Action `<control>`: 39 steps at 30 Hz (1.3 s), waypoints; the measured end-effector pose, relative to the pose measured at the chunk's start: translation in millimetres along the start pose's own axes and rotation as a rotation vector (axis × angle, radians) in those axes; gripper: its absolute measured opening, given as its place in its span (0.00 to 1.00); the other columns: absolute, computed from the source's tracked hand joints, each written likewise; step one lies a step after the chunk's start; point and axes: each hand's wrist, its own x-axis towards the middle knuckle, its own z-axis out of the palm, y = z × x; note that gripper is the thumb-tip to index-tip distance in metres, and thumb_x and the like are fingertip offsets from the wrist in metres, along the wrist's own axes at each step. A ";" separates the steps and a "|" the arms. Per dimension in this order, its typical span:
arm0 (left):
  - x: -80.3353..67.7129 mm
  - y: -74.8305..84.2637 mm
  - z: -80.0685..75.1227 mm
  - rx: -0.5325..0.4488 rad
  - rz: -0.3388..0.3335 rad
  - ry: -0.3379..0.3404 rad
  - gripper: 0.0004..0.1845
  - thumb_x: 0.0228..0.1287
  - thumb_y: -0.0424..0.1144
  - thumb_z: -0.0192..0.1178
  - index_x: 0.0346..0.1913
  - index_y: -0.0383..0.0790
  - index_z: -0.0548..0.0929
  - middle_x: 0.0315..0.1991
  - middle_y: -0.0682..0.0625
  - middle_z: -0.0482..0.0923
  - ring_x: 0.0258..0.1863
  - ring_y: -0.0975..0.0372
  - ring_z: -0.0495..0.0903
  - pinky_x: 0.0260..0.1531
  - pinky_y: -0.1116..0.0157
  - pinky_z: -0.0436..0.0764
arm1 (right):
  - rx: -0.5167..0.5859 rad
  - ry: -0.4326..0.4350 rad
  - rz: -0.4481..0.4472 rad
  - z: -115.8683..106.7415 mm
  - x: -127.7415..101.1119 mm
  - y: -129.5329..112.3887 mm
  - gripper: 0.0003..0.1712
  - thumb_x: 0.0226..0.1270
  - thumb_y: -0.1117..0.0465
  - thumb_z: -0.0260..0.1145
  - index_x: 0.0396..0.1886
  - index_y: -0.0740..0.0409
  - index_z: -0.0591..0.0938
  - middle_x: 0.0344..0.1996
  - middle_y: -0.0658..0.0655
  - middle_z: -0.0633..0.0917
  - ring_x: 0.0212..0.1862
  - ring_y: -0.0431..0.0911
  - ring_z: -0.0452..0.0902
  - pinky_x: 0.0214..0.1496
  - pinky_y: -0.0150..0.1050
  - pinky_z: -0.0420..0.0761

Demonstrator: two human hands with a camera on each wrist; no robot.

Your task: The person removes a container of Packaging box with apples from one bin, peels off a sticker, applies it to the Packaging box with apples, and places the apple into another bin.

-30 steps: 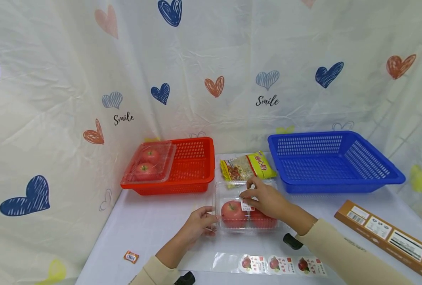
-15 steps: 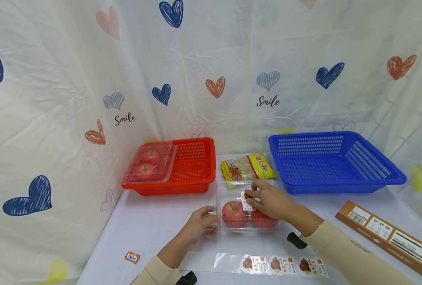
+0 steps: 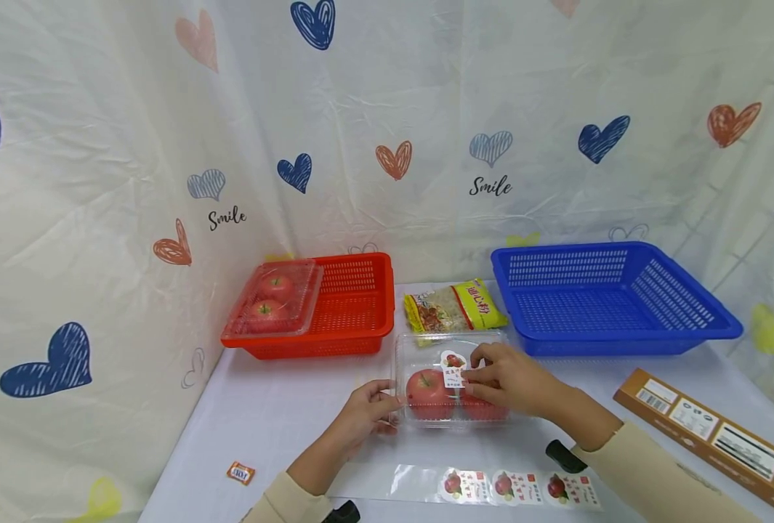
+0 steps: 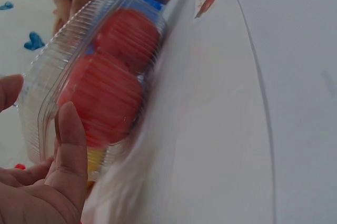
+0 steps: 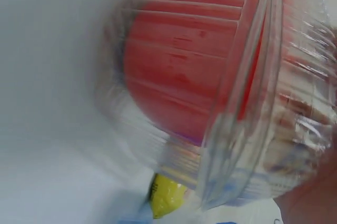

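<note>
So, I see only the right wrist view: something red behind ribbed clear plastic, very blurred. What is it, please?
Observer: A clear clamshell box with two red apples, lying on the table.
Operator: Is the left hand on it?
Observer: Yes, the left hand holds the box's left end; its thumb lies against the ribbed wall.
Operator: And the right hand?
Observer: The right hand presses a sticker onto the lid.
Operator: Are there more stickers?
Observer: Yes, a strip with three more stickers lies in front of the box.
</note>
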 end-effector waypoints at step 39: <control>76.5 19.1 -0.3 0.159 -0.039 0.057 0.46 0.61 0.64 0.59 0.75 0.43 0.58 0.72 0.39 0.57 0.69 0.45 0.59 0.62 0.42 0.64 | 1.270 -0.126 0.850 22.9 -94.6 -21.3 0.20 0.74 0.48 0.58 0.40 0.64 0.74 0.26 0.53 0.79 0.29 0.43 0.76 0.36 0.38 0.81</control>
